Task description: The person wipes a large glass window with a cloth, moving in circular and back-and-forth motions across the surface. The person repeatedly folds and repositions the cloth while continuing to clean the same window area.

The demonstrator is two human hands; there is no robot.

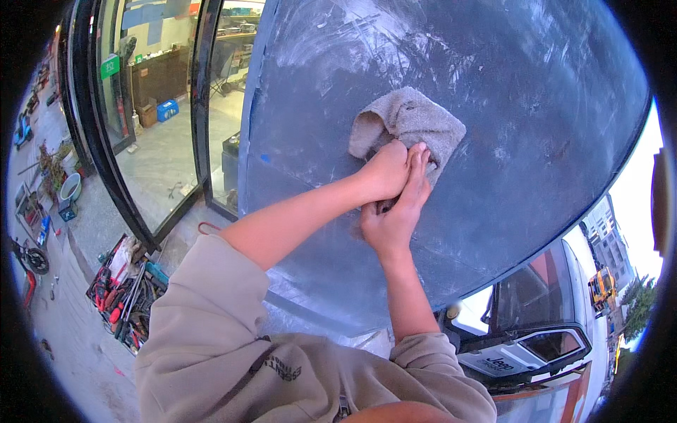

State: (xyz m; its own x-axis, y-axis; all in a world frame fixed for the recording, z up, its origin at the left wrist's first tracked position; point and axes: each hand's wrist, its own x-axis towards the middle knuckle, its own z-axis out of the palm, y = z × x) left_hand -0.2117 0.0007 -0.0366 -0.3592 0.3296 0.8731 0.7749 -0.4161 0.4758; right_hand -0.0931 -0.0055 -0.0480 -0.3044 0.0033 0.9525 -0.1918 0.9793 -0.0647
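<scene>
Panel (522,141): centre, before the person.
Cloth (419,116): on the panel.
Left hand (386,171), right hand (400,211): together at the cloth's near edge.
Glass door (151,158): left of the panel.
Crate (167,111): on the floor behind the glass.
Heap of tools (130,299): lower left, near the door's foot.
Basin (71,187): farther left.
Vehicle (532,296): right, past the panel's edge.
Building (608,236): behind the vehicle.

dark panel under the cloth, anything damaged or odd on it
Yes. The dark panel has whitish smears and scratch-like streaks, densest above the gray cloth in the picture. They look odd against its darker areas; scratches or residue, I can't tell. A small bright blue spot also stands out near its left edge.
</scene>
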